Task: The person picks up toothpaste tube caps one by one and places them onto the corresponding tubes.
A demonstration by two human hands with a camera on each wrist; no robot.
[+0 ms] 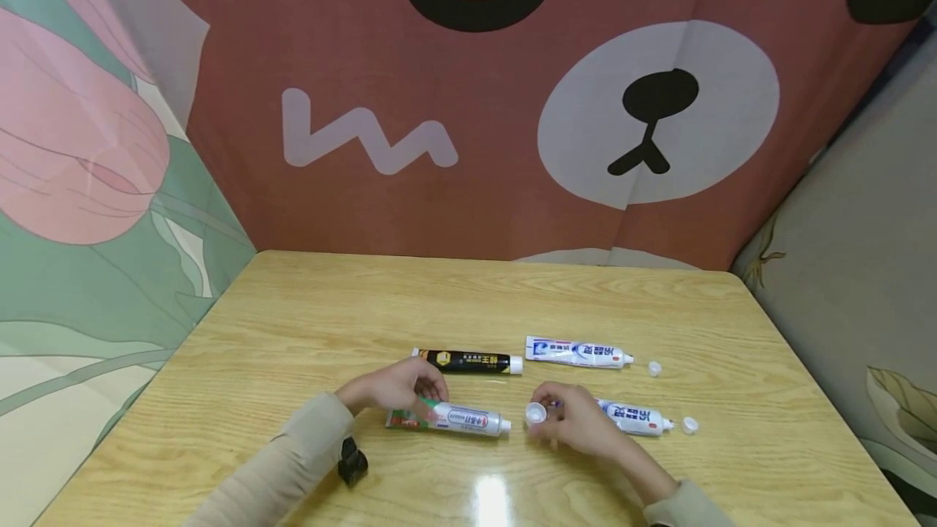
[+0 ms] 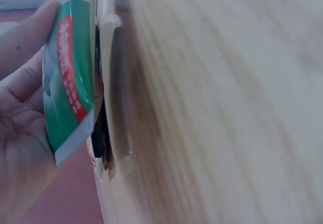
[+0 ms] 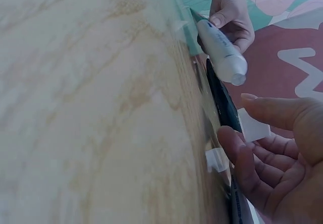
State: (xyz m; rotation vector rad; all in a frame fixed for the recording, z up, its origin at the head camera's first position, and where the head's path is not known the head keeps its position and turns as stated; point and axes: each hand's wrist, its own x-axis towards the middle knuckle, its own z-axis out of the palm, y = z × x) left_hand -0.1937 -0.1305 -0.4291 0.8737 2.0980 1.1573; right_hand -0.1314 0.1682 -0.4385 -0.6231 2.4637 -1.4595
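My left hand [image 1: 403, 385] holds a green-and-white toothpaste tube [image 1: 468, 420] near its crimped tail, thumb and fingers on either side. The tube's bare white nozzle points right, and its green end with a red band [image 2: 68, 72] fills the left wrist view. Just right of the nozzle, apart from it, my right hand [image 1: 581, 421] pinches a white cap [image 1: 536, 413] between thumb and fingers. The cap [image 3: 254, 125] also appears in the right wrist view, its hollow side turned toward the tube in the head view. My right hand partly hides a white-and-blue toothpaste tube [image 1: 637, 418].
Behind my hands lie a black toothpaste tube [image 1: 476, 362] with its white cap on and an uncapped white-and-blue tube [image 1: 578, 352]. Loose white caps, one at the back [image 1: 655, 368] and one nearer [image 1: 690, 426], lie beside the nozzles. A printed curtain [image 1: 476, 210] stands behind the wooden table [image 1: 329, 299].
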